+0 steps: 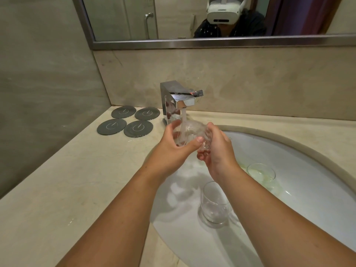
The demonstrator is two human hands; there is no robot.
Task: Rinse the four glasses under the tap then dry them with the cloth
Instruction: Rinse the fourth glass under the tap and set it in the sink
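Observation:
A clear glass [187, 132] is held under the chrome tap [178, 101], and water runs from the spout into it. My left hand [173, 145] grips the glass from the left, thumb across its front. My right hand [215, 149] curls round its right side. Two more clear glasses stand upright in the white sink [308, 199]: one [214, 203] near the front under my right forearm, another [261, 172] to the right with yellowish liquid around it. No cloth is in view.
Several dark round coasters [125, 122] lie on the beige counter [67, 189] left of the tap. A mirror [212, 41] runs along the back wall. A side wall closes the counter on the left.

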